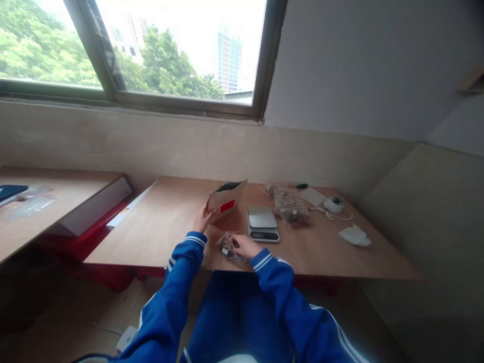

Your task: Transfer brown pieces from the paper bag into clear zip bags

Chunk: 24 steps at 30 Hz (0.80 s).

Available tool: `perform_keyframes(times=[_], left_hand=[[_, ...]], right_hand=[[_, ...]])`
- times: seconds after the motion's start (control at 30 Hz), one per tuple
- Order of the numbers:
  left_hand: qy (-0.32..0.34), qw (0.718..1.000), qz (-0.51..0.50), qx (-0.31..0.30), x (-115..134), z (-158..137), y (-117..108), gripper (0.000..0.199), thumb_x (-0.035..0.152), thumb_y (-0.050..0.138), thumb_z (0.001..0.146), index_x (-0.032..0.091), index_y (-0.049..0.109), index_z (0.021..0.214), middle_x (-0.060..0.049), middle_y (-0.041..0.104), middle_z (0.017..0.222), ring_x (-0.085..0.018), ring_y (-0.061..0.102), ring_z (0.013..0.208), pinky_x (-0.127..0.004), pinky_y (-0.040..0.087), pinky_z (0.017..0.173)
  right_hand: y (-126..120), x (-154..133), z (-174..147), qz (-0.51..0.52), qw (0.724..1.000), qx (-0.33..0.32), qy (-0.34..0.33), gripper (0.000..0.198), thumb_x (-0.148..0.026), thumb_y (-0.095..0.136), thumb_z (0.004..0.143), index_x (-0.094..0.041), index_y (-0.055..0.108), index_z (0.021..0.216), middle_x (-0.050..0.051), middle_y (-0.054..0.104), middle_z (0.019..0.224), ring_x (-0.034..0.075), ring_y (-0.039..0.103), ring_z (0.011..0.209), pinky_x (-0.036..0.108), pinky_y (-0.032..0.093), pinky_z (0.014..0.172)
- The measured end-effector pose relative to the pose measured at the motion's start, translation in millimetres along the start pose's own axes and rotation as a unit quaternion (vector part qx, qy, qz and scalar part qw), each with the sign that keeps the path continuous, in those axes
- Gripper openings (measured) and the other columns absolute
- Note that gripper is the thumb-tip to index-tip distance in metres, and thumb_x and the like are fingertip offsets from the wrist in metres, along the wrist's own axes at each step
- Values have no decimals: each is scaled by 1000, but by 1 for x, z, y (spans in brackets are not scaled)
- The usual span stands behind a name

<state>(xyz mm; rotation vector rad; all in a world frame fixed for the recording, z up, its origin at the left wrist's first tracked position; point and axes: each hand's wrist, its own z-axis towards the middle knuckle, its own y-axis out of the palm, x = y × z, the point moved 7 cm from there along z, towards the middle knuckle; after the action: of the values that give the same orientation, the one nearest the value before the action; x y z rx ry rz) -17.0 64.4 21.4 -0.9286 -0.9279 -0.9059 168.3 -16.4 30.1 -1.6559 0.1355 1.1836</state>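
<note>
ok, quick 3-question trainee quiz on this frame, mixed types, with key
1. True or false: the left hand grips the cardboard box.
2. What does the right hand rest on? A) the scale B) a clear bag of small parts C) the white cloth
3. Fill in: the scale sits on the table just to the ____ of the box.

Key
1. True: the fingers are on the box's left edge, and the box is tilted.
2. B: the hand lies on the bag near the table's front edge; the cloth lies apart, far right.
3. right
</note>
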Motion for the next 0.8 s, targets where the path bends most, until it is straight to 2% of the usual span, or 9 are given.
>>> perform_keyframes(times=[0.13,0.27,0.47,0.6,0.7,0.8], left_hand=[[-7,999,-16,-28,-30,-12,16,50,42,53,80,16,51,122,-11,65,112,-23,63,98,-37,50,84],[-4,999,-10,-33,-46,-25,18,49,34,50,81,15,49,126,-12,63,118,-24,61,104,-40,48,91],[6,1000,7,-26,-55,-29,11,44,25,50,77,18,54,121,-9,61,123,-26,54,116,-46,41,100],[4,999,-2,-32,-59,-29,14,44,25,47,78,18,55,120,-8,64,118,-25,58,111,-44,45,96],[4,999,-8,-37,-58,-29,16,45,27,47,78,18,54,122,-7,63,120,-24,57,112,-42,45,96],[4,999,-8,-39,-55,-30,16,42,28,47,77,17,58,117,-8,64,117,-24,58,110,-41,46,96]], right_hand=[[-7,-5,-1,9,1000,17,-8,25,-1,61,66,-16,65,86,5,70,91,20,66,85,29,49,78],[-24,-12,-2,18,998,56,-12,33,4,51,67,-16,64,90,5,69,94,18,63,88,29,48,81],[-59,-31,-13,89,991,100,-27,24,-8,53,76,-17,61,95,5,66,97,18,62,90,30,48,81],[-101,-49,-19,125,971,191,-67,19,-21,51,84,-20,57,102,5,63,104,17,59,96,31,47,86],[-129,-60,-14,112,959,242,-99,18,-26,46,89,-21,53,104,6,60,104,16,58,96,31,46,88],[-140,-70,0,57,962,233,-128,16,-22,43,90,-20,52,102,5,59,100,17,56,95,31,44,88]])
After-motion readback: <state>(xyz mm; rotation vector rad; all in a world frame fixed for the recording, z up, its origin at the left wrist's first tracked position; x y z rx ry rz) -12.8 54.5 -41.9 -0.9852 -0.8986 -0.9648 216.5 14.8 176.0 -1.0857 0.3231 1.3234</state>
